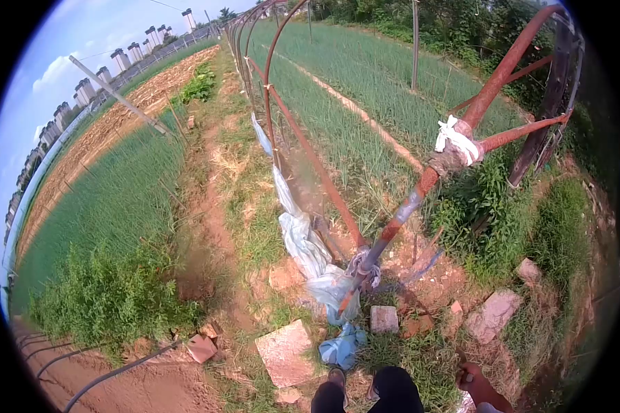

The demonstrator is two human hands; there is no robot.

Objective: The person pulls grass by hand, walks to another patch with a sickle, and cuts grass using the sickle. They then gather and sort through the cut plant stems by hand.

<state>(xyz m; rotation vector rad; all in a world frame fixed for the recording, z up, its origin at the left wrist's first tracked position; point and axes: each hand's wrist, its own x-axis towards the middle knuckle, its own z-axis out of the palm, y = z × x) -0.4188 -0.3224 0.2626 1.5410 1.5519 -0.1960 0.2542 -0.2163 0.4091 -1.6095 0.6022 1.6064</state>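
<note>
My right hand is at the bottom right, beside my dark-clad legs, with its fingers curled. Something thin and dark seems to stick up from it, too small to identify. My left hand is out of view. Ahead, a rusty metal pipe slants up to the right, with white cloth tied round its joint. Crumpled pale plastic sheeting runs along the foot of the frame, and a blue plastic bundle lies before my feet.
Flat stone slab, concrete block and pale rock lie on the ground. A dirt path runs ahead between green crop rows. Curved hoops stand along it. Black hoses arch at lower left.
</note>
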